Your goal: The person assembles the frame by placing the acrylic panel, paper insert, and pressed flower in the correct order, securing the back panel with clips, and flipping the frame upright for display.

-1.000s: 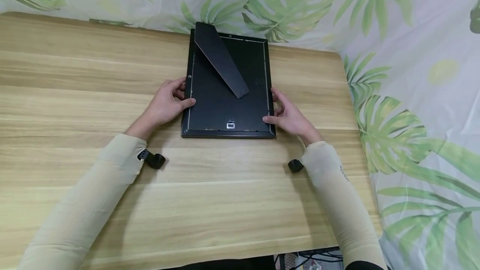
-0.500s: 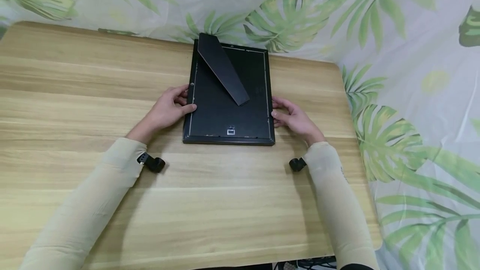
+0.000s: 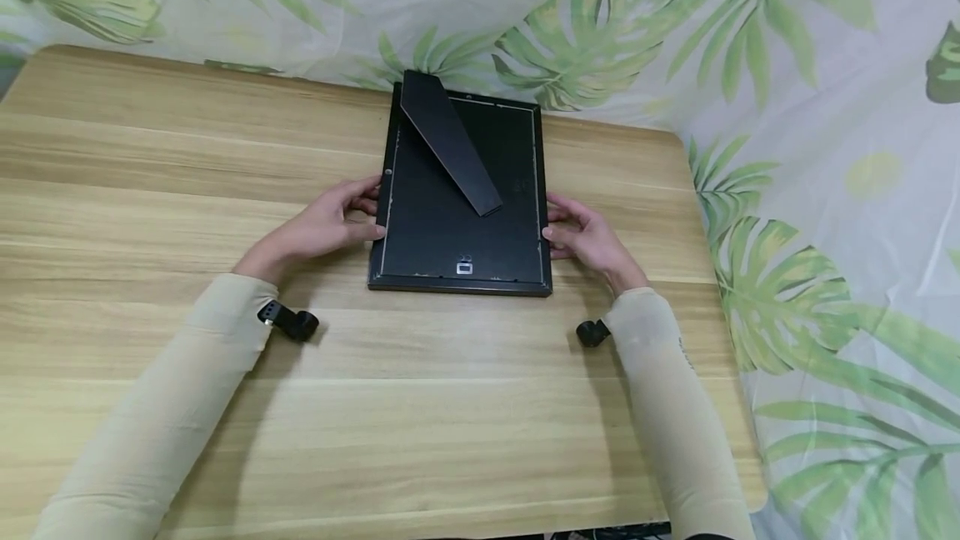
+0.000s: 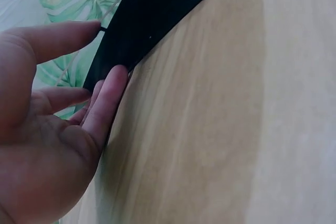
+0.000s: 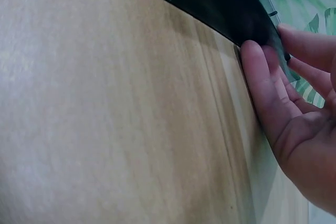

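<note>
A black picture frame [image 3: 457, 244] lies on the wooden table with its back side up and its easel stand [image 3: 450, 144] slanting across it. My left hand [image 3: 322, 219] is at the frame's left side, the thumb tip touching the rim and straight fingers against the side wall. On the opposite side, my right hand [image 3: 588, 238] rests the same way, thumb at the edge. In the left wrist view, the fingers of the left hand [image 4: 58, 124] lean on the frame's side [image 4: 142, 24]. Loosely extended right fingers [image 5: 260, 72] touch the frame [image 5: 220, 9] in the right wrist view.
The table [image 3: 435, 415] has a light wood grain. Behind it and along its right side hangs a leaf-patterned cloth [image 3: 817, 190], close to the frame's far end. Black wrist cameras [image 3: 300, 325] sit at both cuffs. Dark cables [image 3: 630, 531] show below the front edge.
First the right thumb, then the left, has slid back from the frame's back to its rim. The head view has shifted slightly; the frame stays in place on the table.
</note>
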`<state>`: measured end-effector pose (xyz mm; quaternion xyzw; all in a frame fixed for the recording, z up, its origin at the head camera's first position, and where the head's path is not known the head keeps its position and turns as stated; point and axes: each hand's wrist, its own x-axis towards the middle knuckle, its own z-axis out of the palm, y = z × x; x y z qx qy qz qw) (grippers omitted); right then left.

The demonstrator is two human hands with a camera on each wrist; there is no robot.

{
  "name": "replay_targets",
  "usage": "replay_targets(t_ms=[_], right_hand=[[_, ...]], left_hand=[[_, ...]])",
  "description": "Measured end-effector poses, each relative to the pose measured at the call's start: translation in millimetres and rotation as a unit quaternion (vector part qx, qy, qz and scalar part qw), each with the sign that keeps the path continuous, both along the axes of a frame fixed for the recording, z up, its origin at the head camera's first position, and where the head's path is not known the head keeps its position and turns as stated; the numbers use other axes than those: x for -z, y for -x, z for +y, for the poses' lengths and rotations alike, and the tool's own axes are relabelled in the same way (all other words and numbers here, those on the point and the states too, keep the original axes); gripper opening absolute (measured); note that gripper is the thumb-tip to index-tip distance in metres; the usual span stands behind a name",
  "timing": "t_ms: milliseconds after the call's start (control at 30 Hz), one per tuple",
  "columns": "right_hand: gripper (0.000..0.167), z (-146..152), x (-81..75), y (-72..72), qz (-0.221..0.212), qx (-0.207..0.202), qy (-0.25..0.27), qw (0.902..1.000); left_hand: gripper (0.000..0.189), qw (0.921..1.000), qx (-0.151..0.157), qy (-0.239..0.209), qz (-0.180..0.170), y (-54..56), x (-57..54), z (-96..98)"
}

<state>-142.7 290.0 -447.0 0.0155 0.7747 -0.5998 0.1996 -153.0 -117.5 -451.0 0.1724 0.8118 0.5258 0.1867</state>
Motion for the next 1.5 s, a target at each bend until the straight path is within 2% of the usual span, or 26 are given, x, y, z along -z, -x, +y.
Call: replay_targets(t_ms=[100,333,500,733,967,1133,1267,1367,1500], right_hand=[[0.064,-0.4,-0.5,-0.7,0.002,0.003,0.005,1.0],[0.064,-0.8,-0.5,-1.2,0.001,0.01,0.008,0.9999],[0.065,-1.9,-0.6,-1.5,-0.004,0.009,0.004,0.9999],[0.065,-2.4,-2.5,-1.4,-0.01,0.01,0.0,0.9999],[0.065,-4.4,-3.4,-0.8,-0.016,0.018,0.011,0.9996],[0.064,-8.6,-6.0,-0.3,-0.007,0.013,-0.013,0.9998],[0.065,-10.3,-10.2,-2.0,-0.006,0.004,-0.03,0.9995],[0.065,-9.9,-13.5,-3.7,-0.009,-0.001,-0.04,0.9992],[0.066,-8.4,-13.5,-4.5,-0.014,0.0,-0.047,0.9988]], left_hand=[[0.086,0.9999,0.01,-0.005,-0.002,0.7,0.6,-0.7],[0.083,0.9999,0.01,0.0,-0.002,2.2,1.6,-1.3],[0.085,0.9999,-0.002,0.008,-0.009,2.6,2.5,0.5],[0.084,0.9985,-0.031,0.015,-0.042,0.4,-4.6,5.7],[0.084,0.9968,-0.05,0.051,-0.036,-2.7,-14.7,17.3],[0.084,0.9952,-0.059,0.074,-0.027,-5.7,-22.9,25.2],[0.086,0.99,-0.072,0.118,-0.025,-9.2,-28.4,30.2],[0.086,0.9861,-0.073,0.148,-0.019,-9.7,-30.8,32.7],[0.086,0.9842,-0.07,0.162,-0.014,-7.2,-30.5,33.6]])
